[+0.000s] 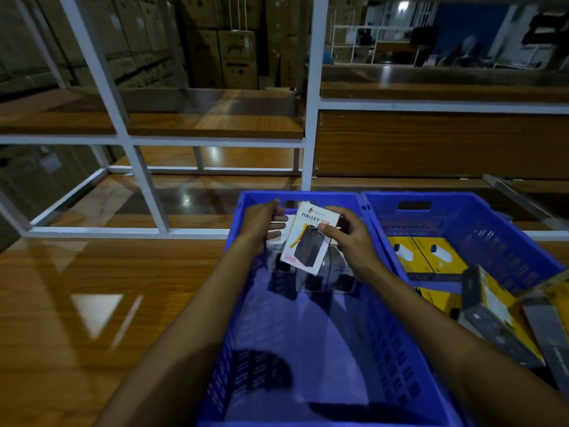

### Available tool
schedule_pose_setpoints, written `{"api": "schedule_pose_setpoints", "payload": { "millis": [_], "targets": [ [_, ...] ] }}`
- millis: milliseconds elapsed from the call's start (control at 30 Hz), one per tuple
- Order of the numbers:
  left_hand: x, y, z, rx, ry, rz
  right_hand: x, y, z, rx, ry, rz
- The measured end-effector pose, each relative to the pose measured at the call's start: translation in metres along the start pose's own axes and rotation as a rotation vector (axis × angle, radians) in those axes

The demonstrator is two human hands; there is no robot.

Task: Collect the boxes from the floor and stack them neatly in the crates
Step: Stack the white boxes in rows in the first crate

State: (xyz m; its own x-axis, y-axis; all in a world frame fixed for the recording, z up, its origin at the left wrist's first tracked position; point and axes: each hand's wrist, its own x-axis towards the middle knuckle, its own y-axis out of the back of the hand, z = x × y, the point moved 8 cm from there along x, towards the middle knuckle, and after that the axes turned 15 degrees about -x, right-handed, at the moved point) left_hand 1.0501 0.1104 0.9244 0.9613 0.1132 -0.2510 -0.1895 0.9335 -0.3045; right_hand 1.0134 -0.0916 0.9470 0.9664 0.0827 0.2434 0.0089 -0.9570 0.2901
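Right hand (349,240) is pinching the white Halley box (303,245) by its right edge, thumb on the front, tilted just above the blue crate (308,328). Left hand (260,224) sits beside it on the stacked white boxes (275,257) underneath; can't tell if it's gripping. Looks like light, stiff, glossy card, so I'd hold the long edges. Right of the grip, another crate (492,229) has yellow boxes (428,254).

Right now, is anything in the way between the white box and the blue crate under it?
Nothing visible blocks it. The right hand holds the white box over the left crate, above other boxes already standing at its far end.
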Motion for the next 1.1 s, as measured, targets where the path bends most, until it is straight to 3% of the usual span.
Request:
{"api": "schedule_pose_setpoints", "payload": {
  "millis": [133, 267, 500, 600, 733, 1100],
  "targets": [
    [0.006, 0.026, 0.002, -0.124, 0.056, 0.054, 0.007, -0.005, -0.003, 0.02, -0.056, -0.008],
    [0.009, 0.032, -0.009, -0.167, 0.141, 0.07, 0.02, -0.03, -0.004, -0.092, -0.005, -0.156],
    [0.011, 0.025, -0.035, -0.163, 0.244, 0.101, 0.04, -0.07, 0.02, -0.725, 0.158, -0.326],
    [0.018, 0.019, -0.06, -0.271, 0.308, 0.089, 0.034, -0.085, 0.042, -1.115, 0.258, -0.406],
    [0.034, 0.02, -0.098, -0.365, 0.357, 0.076, 0.022, -0.096, 0.058, -1.378, 0.287, -0.455],
    [0.071, 0.032, -0.123, -0.243, 0.314, 0.18, 0.007, -0.107, 0.083, -1.427, 0.289, -0.502]
  ]
}}
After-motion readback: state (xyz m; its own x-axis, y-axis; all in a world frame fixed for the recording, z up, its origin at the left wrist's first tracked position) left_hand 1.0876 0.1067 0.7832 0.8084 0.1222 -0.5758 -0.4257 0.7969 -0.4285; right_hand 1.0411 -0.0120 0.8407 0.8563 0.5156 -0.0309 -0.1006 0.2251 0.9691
